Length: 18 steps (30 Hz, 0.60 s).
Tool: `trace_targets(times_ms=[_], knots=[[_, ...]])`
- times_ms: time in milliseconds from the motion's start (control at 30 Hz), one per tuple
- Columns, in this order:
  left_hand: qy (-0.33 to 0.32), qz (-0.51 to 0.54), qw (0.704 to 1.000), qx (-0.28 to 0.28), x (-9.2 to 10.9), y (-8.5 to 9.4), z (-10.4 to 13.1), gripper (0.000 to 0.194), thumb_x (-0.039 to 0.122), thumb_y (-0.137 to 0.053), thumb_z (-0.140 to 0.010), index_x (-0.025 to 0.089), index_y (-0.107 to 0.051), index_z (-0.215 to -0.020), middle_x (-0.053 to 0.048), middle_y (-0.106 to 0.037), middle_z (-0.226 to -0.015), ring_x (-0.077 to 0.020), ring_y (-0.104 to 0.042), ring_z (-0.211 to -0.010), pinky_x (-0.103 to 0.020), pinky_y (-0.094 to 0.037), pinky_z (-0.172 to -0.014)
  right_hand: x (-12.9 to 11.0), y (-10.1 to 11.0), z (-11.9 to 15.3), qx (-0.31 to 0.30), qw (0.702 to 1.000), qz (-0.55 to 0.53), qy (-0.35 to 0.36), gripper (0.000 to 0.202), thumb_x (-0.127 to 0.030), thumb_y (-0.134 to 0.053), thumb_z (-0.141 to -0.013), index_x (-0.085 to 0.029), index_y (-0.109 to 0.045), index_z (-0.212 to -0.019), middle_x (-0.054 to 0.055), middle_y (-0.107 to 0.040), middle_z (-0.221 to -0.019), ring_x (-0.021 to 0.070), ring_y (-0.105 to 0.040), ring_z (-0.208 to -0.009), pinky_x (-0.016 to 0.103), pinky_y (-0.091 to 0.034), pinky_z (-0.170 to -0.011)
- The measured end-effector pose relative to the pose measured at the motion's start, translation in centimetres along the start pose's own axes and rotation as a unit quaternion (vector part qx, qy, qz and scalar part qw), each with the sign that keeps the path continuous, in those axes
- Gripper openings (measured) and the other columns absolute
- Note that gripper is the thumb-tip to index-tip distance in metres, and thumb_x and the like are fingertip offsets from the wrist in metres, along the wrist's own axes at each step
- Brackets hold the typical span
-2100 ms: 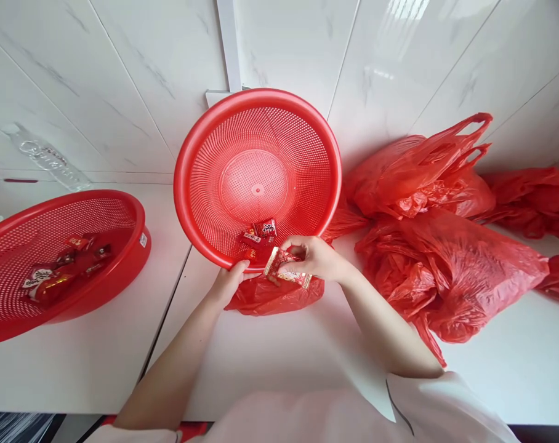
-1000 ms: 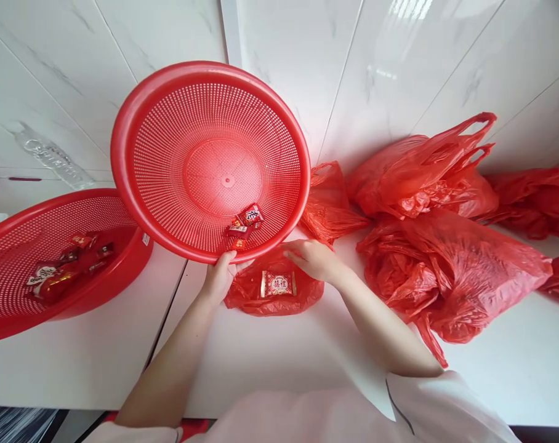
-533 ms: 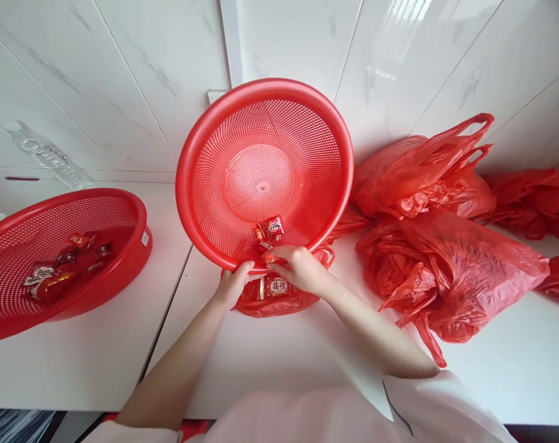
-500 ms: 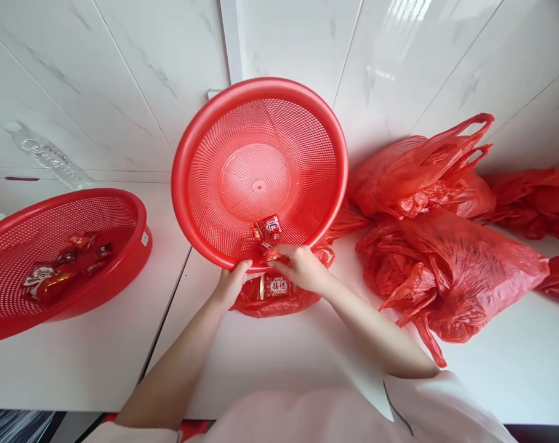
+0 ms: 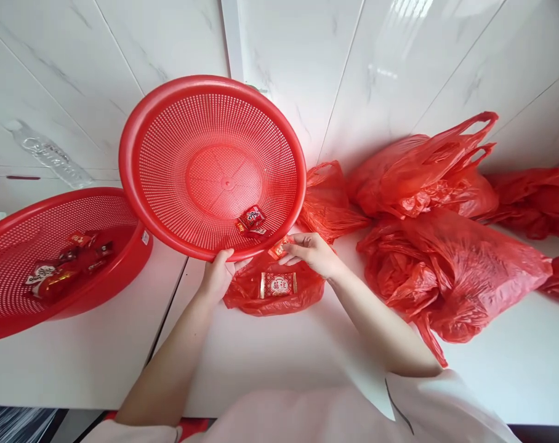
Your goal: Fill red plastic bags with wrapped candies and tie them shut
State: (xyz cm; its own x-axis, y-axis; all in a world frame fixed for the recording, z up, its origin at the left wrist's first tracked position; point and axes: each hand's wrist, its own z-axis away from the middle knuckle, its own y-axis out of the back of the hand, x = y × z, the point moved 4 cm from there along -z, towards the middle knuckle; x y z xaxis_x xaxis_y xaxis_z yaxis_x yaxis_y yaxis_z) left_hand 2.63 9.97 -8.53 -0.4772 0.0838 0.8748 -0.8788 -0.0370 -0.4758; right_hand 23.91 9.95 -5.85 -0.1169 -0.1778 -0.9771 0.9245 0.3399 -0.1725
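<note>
- Small red-and-orange wrapped candy (image 5: 278,248): located just below the colander's lower rim, above the open bag. Long axis slants from lower left to upper right, free end to lower left. Wrapper print is too small to read.
- Right hand (image 5: 309,253): thumb and index finger pinched on the candy; remaining fingers loosely curled.
- Red plastic colander (image 5: 215,147): tilted, mouth toward the viewer.
- Left hand (image 5: 217,277): clamped on the colander's lower rim, thumb over the inner side, fingers beneath.
- Wrapped candies (image 5: 252,219): clustered low inside the colander; one shows a black character on a pale panel, not clearly legible.
- Gold-ended packet (image 5: 278,285): lies in the open bag, long axis left to right, two Chinese characters upright on its face; the strokes are blurred.
- Open red plastic bag (image 5: 243,298): rests on the white table (image 5: 270,363).
- Second red colander (image 5: 12,264): at left, holding wrapped sweets (image 5: 58,283); small white label (image 5: 145,237) on its side, unreadable.
- Filled red bags (image 5: 473,271): grouped at right.
- Clear plastic bottle (image 5: 53,157): behind the second colander.
</note>
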Motion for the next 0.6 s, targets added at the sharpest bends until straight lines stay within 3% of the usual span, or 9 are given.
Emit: trace_targets(times_ms=[233,600], knots=[[-0.002,0.006,1.000,-0.012,-0.35,0.31,-0.15,0.047,0.016,-0.059,-0.081,0.026,-0.053,-0.126,-0.005,-0.064,-0.122,-0.0270,-0.062,-0.112,-0.051,-0.054,-0.092,0.09,-0.15,-0.05,-0.024,0.997,-0.067,-0.009,0.033,-0.033,-0.081,-0.069,-0.015,-0.069,-0.094,0.004,-0.073,-0.091,0.0129,-0.072,-0.082,0.021,-0.060,-0.076],[0.008,-0.001,1.000,-0.025,-0.62,0.05,0.00,0.046,0.016,-0.058,-0.082,0.023,-0.053,-0.127,-0.008,-0.064,-0.123,-0.0289,-0.060,-0.115,-0.052,-0.055,-0.092,-0.13,0.09,0.22,-0.028,0.999,0.026,0.019,0.038,-0.043,-0.078,-0.071,-0.014,-0.071,-0.094,0.006,-0.073,-0.088,0.0172,-0.072,-0.080,0.026,-0.059,-0.073]])
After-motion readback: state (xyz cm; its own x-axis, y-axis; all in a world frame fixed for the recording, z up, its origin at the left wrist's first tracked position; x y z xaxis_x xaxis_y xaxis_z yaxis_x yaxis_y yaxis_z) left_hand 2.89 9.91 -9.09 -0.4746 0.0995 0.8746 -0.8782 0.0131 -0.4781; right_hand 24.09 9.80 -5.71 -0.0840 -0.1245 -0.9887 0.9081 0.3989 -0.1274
